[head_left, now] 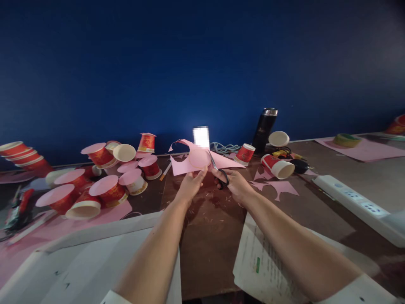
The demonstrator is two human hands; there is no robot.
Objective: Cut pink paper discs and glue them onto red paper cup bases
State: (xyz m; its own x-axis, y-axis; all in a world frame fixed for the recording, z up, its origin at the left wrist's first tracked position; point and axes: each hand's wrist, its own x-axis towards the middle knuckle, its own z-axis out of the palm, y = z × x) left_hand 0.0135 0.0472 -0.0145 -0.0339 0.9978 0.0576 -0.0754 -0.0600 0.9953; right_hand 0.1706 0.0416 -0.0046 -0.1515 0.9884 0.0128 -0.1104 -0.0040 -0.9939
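Observation:
My left hand (191, 184) pinches the lower edge of a sheet of pink paper (181, 165), thumb on top. Curved pieces are cut out of the sheet, and a round outline shows in its middle. In my right hand (233, 182) are scissors (223, 177) with black handles, my fingers in the loops. Their blades lie at the right side of the round outline, against the paper. Whether the blades are apart I cannot make out. Pink paper offcuts (283, 188) lie on the brown table right of my right hand.
Red paper cups (107, 191), several topped with pink discs, crowd the left. A black flask (264, 133) leans at the wall beside a tipped cup (278, 167). A white power strip (354, 202) lies right. A bright blurred square (201, 137) stands behind the sheet. Printed papers (262, 257) lie near.

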